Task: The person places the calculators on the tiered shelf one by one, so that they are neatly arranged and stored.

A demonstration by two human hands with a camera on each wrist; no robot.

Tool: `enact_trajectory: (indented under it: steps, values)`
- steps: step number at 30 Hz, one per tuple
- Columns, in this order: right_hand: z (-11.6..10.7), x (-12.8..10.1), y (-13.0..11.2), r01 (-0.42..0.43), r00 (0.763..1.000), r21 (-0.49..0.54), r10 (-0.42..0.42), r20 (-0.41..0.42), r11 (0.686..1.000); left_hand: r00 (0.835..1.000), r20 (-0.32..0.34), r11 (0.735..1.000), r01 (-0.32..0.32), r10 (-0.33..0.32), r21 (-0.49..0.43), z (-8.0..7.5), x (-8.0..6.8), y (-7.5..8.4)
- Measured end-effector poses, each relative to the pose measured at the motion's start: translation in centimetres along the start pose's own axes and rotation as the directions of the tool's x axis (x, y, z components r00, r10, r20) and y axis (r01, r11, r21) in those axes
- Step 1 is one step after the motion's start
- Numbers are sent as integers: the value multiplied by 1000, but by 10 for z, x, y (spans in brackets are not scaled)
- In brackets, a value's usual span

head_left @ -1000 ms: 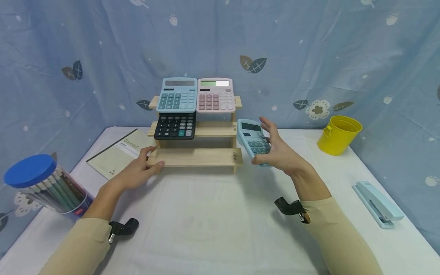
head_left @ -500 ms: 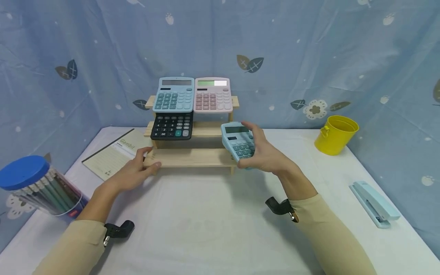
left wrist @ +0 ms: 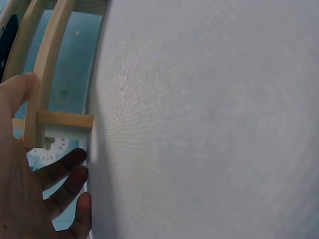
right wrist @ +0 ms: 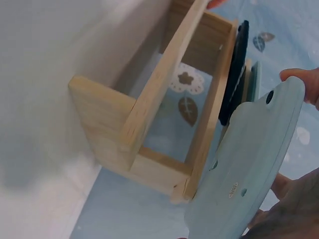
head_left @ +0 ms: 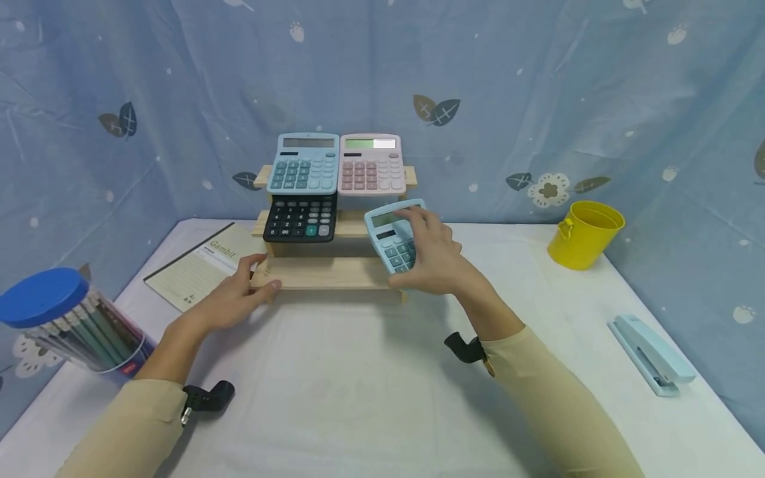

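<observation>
My left hand [head_left: 227,303] pinches the left end of the bottom tier of a three-tier wooden shelf rack [head_left: 325,273]. In the left wrist view the thumb lies on the board's edge, and the other fingers of that hand [left wrist: 20,184] spread beneath. My right hand [head_left: 441,260] grips a light blue calculator [head_left: 387,240] by its edges, tilted in the air before the rack's right side. Its smooth back [right wrist: 241,164] faces the right wrist view. On the top tier stand a blue calculator [head_left: 305,164] and a pink calculator [head_left: 372,164]. A black calculator [head_left: 301,219] leans on the middle tier's left.
A notepad [head_left: 206,262] lies left of the rack. Nearer stands a clear jar of pencils [head_left: 98,335] with a blue lid [head_left: 42,297]. At the right are a yellow bucket [head_left: 582,239] and a light blue stapler [head_left: 651,355]. A blue patterned curtain [head_left: 478,146] hangs behind.
My right hand has carried the blue calculator leftward, from beside the rack to in front of its right part. The left hand has kept its hold on the bottom tier.
</observation>
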State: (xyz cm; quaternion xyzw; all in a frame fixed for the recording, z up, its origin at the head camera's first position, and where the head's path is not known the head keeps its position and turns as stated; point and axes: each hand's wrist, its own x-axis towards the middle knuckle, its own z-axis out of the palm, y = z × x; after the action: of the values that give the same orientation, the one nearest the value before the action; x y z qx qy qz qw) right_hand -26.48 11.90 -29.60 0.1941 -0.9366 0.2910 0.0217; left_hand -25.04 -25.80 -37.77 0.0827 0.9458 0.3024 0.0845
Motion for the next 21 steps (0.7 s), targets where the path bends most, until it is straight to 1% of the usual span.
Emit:
enact_trajectory:
  steps: [5,9,16,21]
  values:
    - [6,12,-12,-9,1000,-64,9,6,998,1000,-9,1000,0,1,6,-1,0,-2]
    - [12,19,-19,-37,999,-97,38,0,995,1000,-7,1000,-2,2,5,0,1,-4]
    - [14,26,-23,-51,999,-147,52,-1,988,1000,-9,1000,-11,11,0,1,2,-4]
    - [20,31,-25,-61,998,-184,63,4,981,1000,-11,1000,-12,12,1,1,2,-4]
